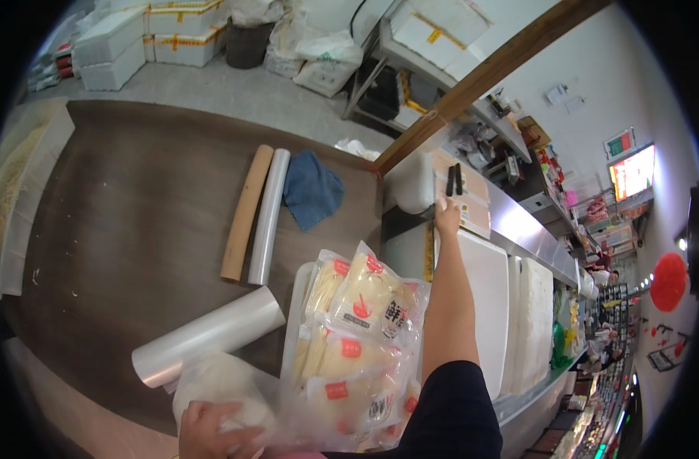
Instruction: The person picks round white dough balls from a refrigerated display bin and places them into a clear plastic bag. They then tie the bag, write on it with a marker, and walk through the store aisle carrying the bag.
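At the bottom, my left hand is on a clear plastic bag of pale, soft-looking contents, fingers spread over it. My right hand reaches out to the right, to a stack of light-coloured packs or cards beside two black handle-like objects; its fingertips are near their lower ends, and whether they touch is not clear. Between my arms stands a white tray piled with sealed packs of fresh noodles. A large roll of clear plastic film or bags lies above the bag.
On the brown table lie a wooden rolling pin, a grey-white roll and a blue cloth. A flour-dusted bin stands left. A wooden post rises at the far corner. White foam boxes stand right; people are far off.
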The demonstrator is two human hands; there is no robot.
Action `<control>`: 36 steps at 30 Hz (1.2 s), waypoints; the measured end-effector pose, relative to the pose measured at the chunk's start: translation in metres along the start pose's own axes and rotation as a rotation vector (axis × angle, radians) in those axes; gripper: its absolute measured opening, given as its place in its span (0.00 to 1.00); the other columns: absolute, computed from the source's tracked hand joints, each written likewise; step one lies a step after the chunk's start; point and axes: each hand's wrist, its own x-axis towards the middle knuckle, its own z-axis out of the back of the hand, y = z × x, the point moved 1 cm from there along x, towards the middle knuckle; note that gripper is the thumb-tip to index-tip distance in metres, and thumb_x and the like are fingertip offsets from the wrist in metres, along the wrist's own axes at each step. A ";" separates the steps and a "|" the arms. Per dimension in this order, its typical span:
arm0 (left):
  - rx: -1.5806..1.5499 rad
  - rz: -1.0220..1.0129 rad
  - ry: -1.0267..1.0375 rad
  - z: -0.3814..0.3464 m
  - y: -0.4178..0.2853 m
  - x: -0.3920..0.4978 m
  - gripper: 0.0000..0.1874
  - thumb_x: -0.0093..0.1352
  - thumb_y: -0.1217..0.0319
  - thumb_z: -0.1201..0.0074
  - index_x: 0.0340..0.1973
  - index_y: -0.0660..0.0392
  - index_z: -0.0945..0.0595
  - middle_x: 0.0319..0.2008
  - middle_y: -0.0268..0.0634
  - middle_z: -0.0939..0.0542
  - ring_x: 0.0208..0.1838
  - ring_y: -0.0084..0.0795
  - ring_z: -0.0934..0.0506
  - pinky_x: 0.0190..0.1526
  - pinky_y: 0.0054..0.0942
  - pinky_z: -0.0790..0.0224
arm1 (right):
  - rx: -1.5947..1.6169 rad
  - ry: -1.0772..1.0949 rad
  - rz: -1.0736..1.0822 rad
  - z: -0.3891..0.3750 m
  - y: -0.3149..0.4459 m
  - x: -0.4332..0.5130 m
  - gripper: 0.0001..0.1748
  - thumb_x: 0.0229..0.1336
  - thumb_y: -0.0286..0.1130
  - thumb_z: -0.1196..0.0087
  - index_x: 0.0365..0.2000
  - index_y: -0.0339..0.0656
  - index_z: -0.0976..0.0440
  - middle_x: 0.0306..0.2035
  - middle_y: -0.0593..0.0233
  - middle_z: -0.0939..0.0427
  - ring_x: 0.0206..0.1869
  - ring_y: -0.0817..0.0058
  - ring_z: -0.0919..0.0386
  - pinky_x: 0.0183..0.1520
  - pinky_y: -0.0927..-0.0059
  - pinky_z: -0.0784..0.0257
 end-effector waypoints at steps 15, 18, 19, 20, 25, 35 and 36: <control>-0.285 -0.227 0.205 -0.005 -0.004 0.033 0.04 0.55 0.72 0.42 0.23 0.50 0.23 0.30 0.32 0.19 0.38 0.36 0.22 0.56 0.45 0.38 | 0.086 -0.373 -0.095 0.043 0.015 -0.011 0.11 0.55 0.35 0.50 0.39 0.50 0.24 0.38 0.60 0.22 0.44 0.59 0.25 0.44 0.57 0.31; -0.295 -0.305 0.225 -0.004 0.004 0.022 0.07 0.61 0.66 0.48 0.21 0.51 0.25 0.27 0.34 0.20 0.36 0.37 0.22 0.54 0.46 0.37 | 0.261 -0.505 -0.159 0.087 0.032 -0.033 0.09 0.59 0.35 0.52 0.36 0.48 0.24 0.33 0.58 0.21 0.36 0.56 0.23 0.38 0.53 0.32; -0.293 -0.350 0.237 -0.002 0.008 0.017 0.10 0.63 0.64 0.50 0.21 0.52 0.26 0.26 0.35 0.21 0.35 0.37 0.22 0.54 0.46 0.37 | 0.320 -0.557 -0.164 0.100 0.029 -0.039 0.08 0.58 0.36 0.50 0.35 0.47 0.25 0.33 0.59 0.21 0.35 0.56 0.23 0.37 0.54 0.31; -0.317 -0.363 0.211 -0.002 0.010 0.009 0.16 0.68 0.61 0.58 0.20 0.53 0.27 0.25 0.38 0.23 0.33 0.40 0.23 0.53 0.46 0.37 | 0.389 -0.674 -0.128 0.116 0.045 -0.052 0.07 0.56 0.35 0.47 0.35 0.46 0.26 0.31 0.59 0.21 0.33 0.58 0.23 0.36 0.58 0.30; -0.254 -0.602 0.309 0.018 0.001 -0.023 0.15 0.69 0.65 0.59 0.21 0.57 0.30 0.22 0.44 0.30 0.29 0.47 0.29 0.38 0.43 0.39 | 0.978 -0.854 -0.181 0.216 0.139 -0.156 0.10 0.58 0.34 0.44 0.34 0.37 0.26 0.23 0.71 0.28 0.25 0.83 0.33 0.30 0.77 0.35; -0.463 -0.066 0.334 0.040 0.022 -0.084 0.08 0.72 0.67 0.57 0.35 0.59 0.28 0.18 0.40 0.31 0.21 0.29 0.33 0.26 0.31 0.41 | 1.574 0.172 -0.423 0.304 0.236 -0.483 0.08 0.62 0.36 0.48 0.33 0.44 0.30 0.21 0.80 0.37 0.19 0.92 0.44 0.20 0.86 0.52; -0.493 -0.056 0.392 0.034 0.040 -0.086 0.06 0.71 0.69 0.57 0.38 0.58 0.29 0.16 0.38 0.32 0.20 0.27 0.35 0.24 0.30 0.44 | 1.677 0.233 -0.384 0.310 0.238 -0.499 0.08 0.62 0.36 0.48 0.33 0.42 0.30 0.21 0.79 0.37 0.19 0.92 0.44 0.20 0.86 0.52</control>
